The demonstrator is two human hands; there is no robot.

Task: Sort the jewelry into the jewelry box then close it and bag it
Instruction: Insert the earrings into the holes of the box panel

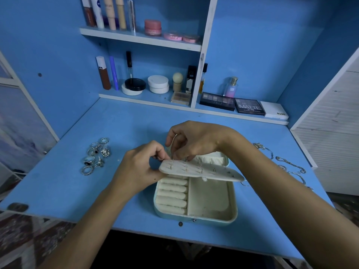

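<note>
While steadying earring panel (pixel 202 170) over open jewelry box (pixel 196 199), left hand (pixel 139 167) pinching its 9 o'clock end | right hand (pixel 194 142) pinching earring post, likely seating it | rings (pixel 96 155) waiting at 9 o'clock, chains (pixel 289 164) at 3 o'clock

The desk (pixel 120 129) and the wall behind it are plain blue, and the shelf boards (pixel 139 38) have white edges. The jewelry box (pixel 196 220) is pale mint outside and cream inside, with a cream earring panel (pixel 202 171) and cream ring rolls (pixel 172 193). The rings (pixel 96 156) are silver, some with black stones, and the eyeshadow palettes (pixel 249 106) are black
</note>
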